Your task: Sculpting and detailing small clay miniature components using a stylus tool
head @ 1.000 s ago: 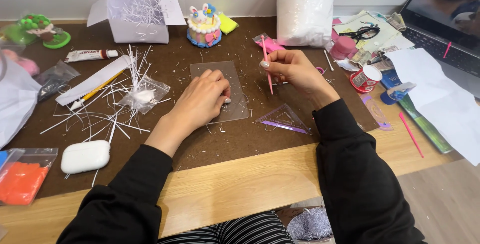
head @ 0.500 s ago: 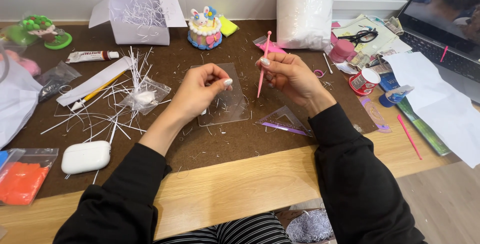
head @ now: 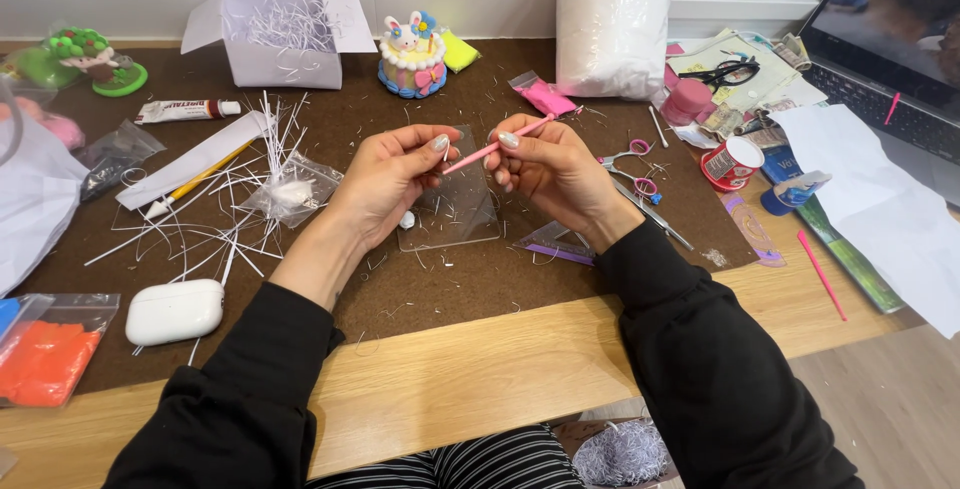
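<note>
My right hand (head: 548, 167) holds a thin pink stick tool (head: 497, 147) by its upper end, slanted down to the left. My left hand (head: 388, 185) is raised facing it, with thumb and forefinger pinched at the tool's lower tip; anything between the fingertips is too small to see. Both hands hover above a clear plastic sheet (head: 452, 217) that lies on the brown mat (head: 450, 289). A tiny white bit (head: 407, 220) shows just under my left palm, at the sheet's left edge.
Loose white paper strips (head: 225, 214) and a white earbud case (head: 175, 311) lie left. A white box of shreds (head: 270, 39), a bunny cake figure (head: 412, 54) and a white bag (head: 612, 19) stand behind. Scissors (head: 630, 159), a small tub (head: 730, 162) and a laptop (head: 890, 49) are right.
My left hand rose off the clear sheet and came up to the pink tool's tip. My right hand tilted the tool from upright to slanting leftward.
</note>
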